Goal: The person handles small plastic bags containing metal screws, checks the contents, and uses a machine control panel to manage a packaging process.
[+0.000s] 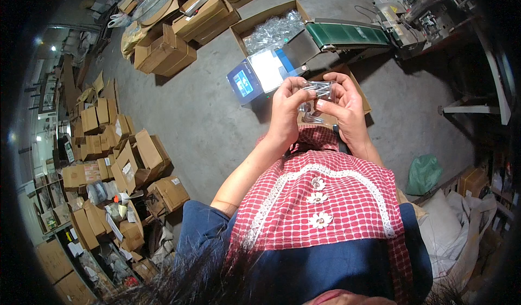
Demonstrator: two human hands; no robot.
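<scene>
clear plastic makes one packet point(327, 88) of several silvery fasteners point(320, 94), pinched by one left hand point(286, 105) and one right hand point(350, 107).

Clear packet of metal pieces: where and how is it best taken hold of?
The packet is likely best pinched at its left and right edges, from both sides, as the left hand and right hand do: slim metal pieces lie bunched across its middle.

Packet point(305, 108), clear plastic, crinkled; slender silvery metal fasteners point(323, 90) inside, bunched slantwise; held between left hand point(286, 103) and right hand point(350, 105).
</scene>
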